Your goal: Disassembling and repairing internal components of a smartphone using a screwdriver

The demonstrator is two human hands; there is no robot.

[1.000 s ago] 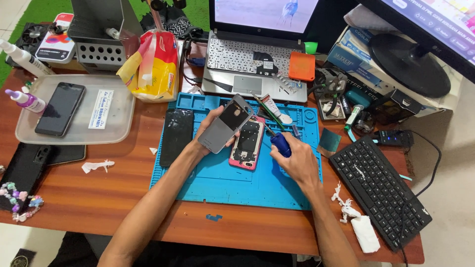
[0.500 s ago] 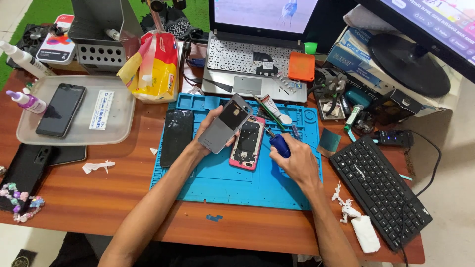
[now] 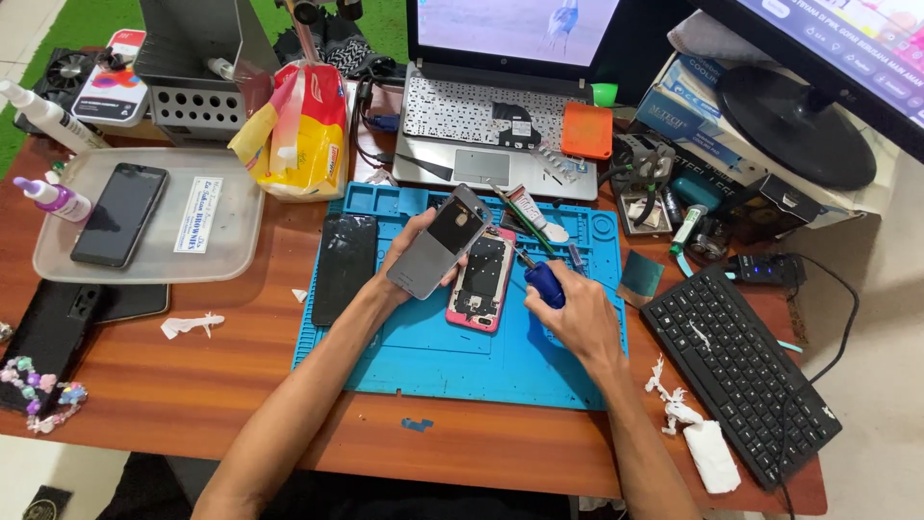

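Two hands work over the blue mat: your left hand clamps a grey back cover, tilted clear of the open pink phone near the mat's middle; your right hand grips a blue screwdriver beside it.

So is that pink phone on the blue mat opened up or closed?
Opened up. The pink phone lies with its dark insides exposed, while the left hand holds a grey back cover.

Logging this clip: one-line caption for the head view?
Left hand lifts a grey phone back cover; right hand holds a blue-handled screwdriver beside the opened phone.
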